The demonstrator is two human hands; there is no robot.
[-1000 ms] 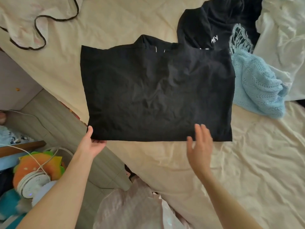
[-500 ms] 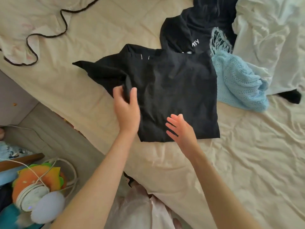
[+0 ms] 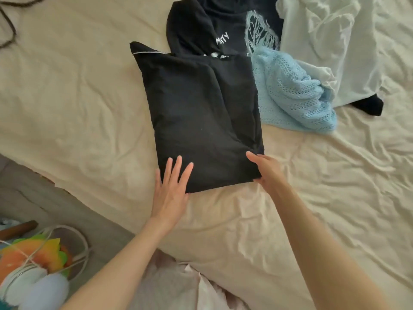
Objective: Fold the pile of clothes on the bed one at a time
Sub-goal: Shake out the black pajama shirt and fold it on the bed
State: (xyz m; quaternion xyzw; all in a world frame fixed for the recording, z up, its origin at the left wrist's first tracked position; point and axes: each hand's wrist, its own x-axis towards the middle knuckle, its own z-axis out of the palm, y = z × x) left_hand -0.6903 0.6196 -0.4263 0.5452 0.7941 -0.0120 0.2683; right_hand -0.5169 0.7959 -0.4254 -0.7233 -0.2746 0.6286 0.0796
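Cream-sheeted bed [image 3: 89, 104], wrinkled, carrying all garments. Black shirt [image 3: 201, 121] at centre, folded to a narrow rectangle, not yet halved lengthwise. Left hand [image 3: 171, 189] flat, fingers straight, pressing near left corner. Right hand [image 3: 267, 170] touching near right corner; grip cannot be told. Still unfolded, far right: black printed top [image 3: 223, 25], blue knit [image 3: 290, 92], white garment [image 3: 330, 45].

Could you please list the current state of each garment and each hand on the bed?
black shirt: folded, flat
left hand: fingers straight, pressing the shirt
right hand: at the shirt's near right corner
printed black top: unfolded
blue knit: crumpled
white garment: crumpled
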